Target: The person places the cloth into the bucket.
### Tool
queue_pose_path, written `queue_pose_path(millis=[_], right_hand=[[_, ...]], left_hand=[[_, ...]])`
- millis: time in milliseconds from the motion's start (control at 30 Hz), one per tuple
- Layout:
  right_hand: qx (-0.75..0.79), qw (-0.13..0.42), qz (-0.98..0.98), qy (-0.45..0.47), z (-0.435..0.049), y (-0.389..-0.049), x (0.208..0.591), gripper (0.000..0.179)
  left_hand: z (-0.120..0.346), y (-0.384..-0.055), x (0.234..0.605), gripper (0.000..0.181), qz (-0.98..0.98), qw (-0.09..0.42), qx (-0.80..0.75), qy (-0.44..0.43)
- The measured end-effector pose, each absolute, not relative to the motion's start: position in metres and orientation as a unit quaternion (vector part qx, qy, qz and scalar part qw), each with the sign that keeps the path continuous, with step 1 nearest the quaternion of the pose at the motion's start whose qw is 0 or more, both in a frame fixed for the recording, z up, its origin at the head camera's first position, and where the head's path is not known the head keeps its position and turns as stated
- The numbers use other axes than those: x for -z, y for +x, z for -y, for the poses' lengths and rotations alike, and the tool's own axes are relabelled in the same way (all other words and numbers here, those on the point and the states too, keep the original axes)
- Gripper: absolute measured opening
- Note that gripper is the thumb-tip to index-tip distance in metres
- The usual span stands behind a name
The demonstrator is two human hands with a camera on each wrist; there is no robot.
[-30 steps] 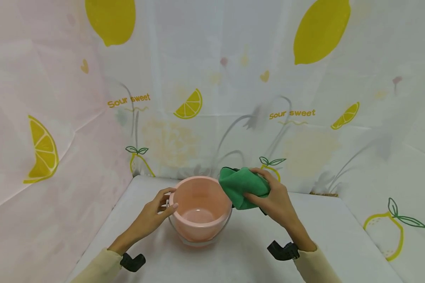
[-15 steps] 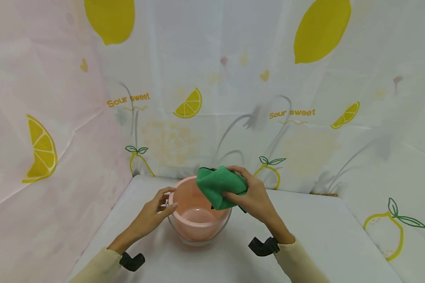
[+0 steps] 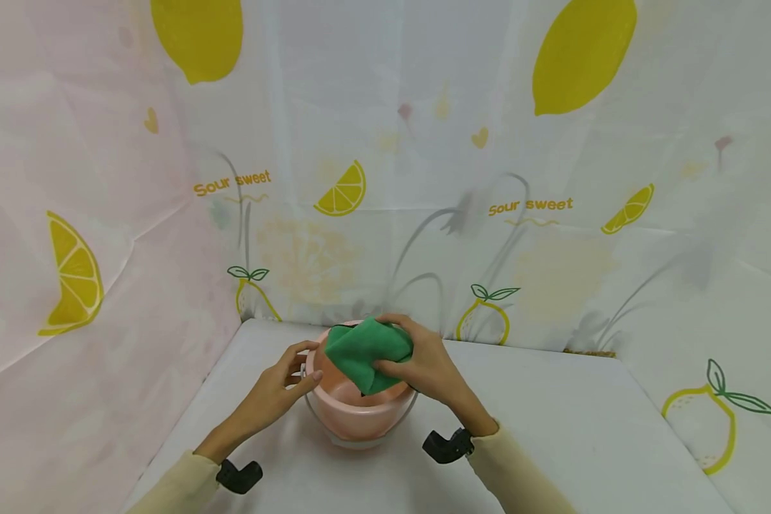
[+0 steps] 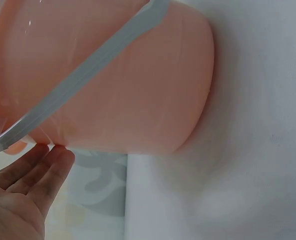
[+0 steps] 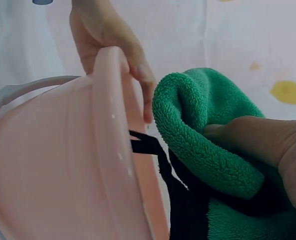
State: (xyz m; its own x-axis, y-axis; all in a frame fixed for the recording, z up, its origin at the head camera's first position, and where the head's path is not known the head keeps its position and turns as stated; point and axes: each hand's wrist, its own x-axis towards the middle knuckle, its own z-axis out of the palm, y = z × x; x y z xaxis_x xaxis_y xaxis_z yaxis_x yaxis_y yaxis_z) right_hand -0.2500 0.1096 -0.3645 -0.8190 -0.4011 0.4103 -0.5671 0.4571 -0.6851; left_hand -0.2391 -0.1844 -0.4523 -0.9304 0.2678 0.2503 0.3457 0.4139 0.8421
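A pink bucket (image 3: 358, 422) stands upright on the white surface, its grey handle (image 4: 83, 82) hanging down against its side. My left hand (image 3: 276, 389) holds the bucket's left rim, with the thumb over the rim and the fingers against the outer wall. Over the bucket's mouth, my right hand (image 3: 429, 365) grips a bunched green cloth (image 3: 363, 353). Fluffy terry pile and black edging show on the cloth in the right wrist view, where a black strap (image 5: 148, 145) dangles from it at the opening. The cloth hides much of the bucket's inside.
A white-covered table (image 3: 552, 428) lies under the bucket. Behind it hangs a lemon-print backdrop (image 3: 385, 235), which also runs along both sides. Each wrist carries a black camera mount, such as the right one (image 3: 447, 446).
My right hand has carried the green cloth leftward from beside the bucket's right rim to over its mouth, slightly lower by now. The left hand and the bucket have stayed in place.
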Motion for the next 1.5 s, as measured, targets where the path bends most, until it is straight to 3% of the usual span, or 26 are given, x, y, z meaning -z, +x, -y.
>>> queue_pose_path(millis=[867, 1067, 1267, 1500], right_hand=[[-0.328, 0.067, 0.882, 0.33, -0.074, -0.273, 0.393, 0.057], [-0.303, 0.078, 0.88, 0.358, -0.075, -0.269, 0.39, 0.036], [-0.338, 0.149, 0.857, 0.359, -0.087, -0.263, 0.382, 0.02], [-0.358, 0.194, 0.852, 0.33, -0.127, -0.25, 0.378, 0.022]], left_hand=[[0.188, -0.24, 0.453, 0.052, 0.846, 0.044, 0.495, -0.191], [0.187, -0.24, 0.452, 0.052, 0.85, 0.05, 0.485, -0.2], [0.197, -0.24, 0.447, 0.049, 0.863, 0.093, 0.446, -0.221], [0.233, -0.233, 0.434, 0.041, 0.891, 0.185, 0.345, -0.23]])
